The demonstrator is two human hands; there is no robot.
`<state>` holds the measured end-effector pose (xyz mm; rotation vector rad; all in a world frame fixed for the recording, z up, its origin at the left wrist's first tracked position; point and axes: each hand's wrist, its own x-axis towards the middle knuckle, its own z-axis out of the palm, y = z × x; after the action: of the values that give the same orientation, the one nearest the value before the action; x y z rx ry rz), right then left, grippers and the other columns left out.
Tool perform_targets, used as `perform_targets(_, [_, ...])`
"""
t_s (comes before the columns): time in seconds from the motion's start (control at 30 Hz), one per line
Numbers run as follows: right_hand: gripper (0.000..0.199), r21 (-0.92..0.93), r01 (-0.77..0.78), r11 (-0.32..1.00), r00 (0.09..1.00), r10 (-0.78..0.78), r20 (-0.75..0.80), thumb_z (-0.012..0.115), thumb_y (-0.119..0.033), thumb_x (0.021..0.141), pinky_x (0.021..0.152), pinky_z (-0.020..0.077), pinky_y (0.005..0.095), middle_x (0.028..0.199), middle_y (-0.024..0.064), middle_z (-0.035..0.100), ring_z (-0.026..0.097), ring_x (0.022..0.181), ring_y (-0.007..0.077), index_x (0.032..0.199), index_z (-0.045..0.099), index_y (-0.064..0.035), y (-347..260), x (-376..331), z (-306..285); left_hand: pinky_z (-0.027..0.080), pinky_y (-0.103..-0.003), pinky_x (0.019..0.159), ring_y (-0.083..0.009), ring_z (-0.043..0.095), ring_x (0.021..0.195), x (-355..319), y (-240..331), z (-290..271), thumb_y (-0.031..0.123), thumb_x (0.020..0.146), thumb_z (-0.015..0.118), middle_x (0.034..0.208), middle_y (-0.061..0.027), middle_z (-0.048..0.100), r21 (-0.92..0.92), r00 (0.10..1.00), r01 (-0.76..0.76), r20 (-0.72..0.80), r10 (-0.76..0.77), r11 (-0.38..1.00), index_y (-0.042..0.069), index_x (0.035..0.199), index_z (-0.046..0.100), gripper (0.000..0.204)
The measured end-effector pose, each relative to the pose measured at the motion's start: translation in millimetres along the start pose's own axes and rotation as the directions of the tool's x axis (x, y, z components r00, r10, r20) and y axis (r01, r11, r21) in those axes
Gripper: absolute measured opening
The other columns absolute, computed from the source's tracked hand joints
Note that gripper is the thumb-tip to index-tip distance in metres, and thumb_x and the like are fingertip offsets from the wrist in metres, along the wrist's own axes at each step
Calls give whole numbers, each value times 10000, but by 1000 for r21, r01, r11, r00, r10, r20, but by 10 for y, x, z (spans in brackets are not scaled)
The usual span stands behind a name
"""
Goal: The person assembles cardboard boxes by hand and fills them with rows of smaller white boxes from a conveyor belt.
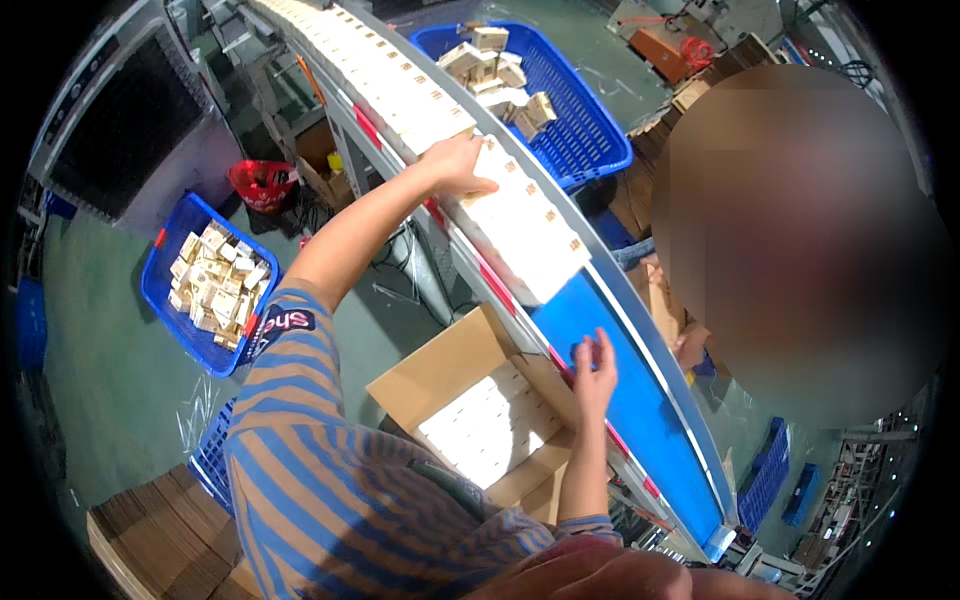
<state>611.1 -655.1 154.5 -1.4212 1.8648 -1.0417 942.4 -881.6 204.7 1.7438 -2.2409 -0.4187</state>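
A long row of small white boxes (515,220) stands packed side by side on the blue conveyor belt (630,370). My left hand (458,166) reaches across that row and grips it near a break between two groups; the fingertips are partly hidden. Over the bare belt, beyond the front end of the row, my right hand (597,372) hovers with its fingers apart and nothing in it. Below the belt's near side sits an open cardboard carton (440,370) with rows of similar white boxes inside.
Blue baskets of loose small boxes stand at the left (165,285) and behind the conveyor (590,150). A red bucket (262,186) is on the floor. Flattened cardboard (165,535) is stacked at lower left. Across the belt at right is another person (800,250), blurred out.
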Motion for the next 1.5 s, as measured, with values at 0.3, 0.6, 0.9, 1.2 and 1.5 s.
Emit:
perform_targets(0.3, [547,465,-177,868,984,154,88,504,-288,931,932,421,346,1291,144,482,498,1160,237,1359,332,6,-399,627,305,420,-310,935,-230,589,1052,-78,325,212,465,723,724,1144,-128,627,-836,919,18,230,320,549,94,1222,567,642])
perform_targets(0.6, [691,524,-163,836,894,-100,437,517,-474,890,702,531,359,1175,177,530,553,1010,227,1360,308,-13,-2049,1271,1731,507,-386,854,-294,598,1050,329,-1333,-1493,581,812,580,1131,-242,596,-243,976,212,111,-190,947,-85,1262,480,810])
perform_targets(0.9, [698,420,-106,901,961,-15,276,544,-437,897,734,475,349,1204,185,481,556,878,217,1375,319,19,-1414,987,1499,409,-411,977,-255,478,1218,363,-1353,-618,743,768,486,1345,-176,472,-870,935,299,185,-303,392,70,1397,382,927])
perform_targets(1.2, [688,768,-186,613,977,199,77,317,-556,951,1032,360,368,1438,103,333,356,1292,228,1454,198,-102,248,362,-234,233,-354,1109,-241,239,1375,-143,807,707,671,902,202,1482,-123,280,-906,843,371,420,336,203,90,1457,230,804])
perform_targets(1.5, [541,679,-163,716,967,252,-34,448,-458,924,882,433,373,1135,116,515,507,1031,231,1259,423,-34,94,-1537,-1466,571,-290,705,-240,656,963,-1613,1503,280,327,903,551,1186,-206,585,-861,762,322,483,433,394,-59,1288,457,554])
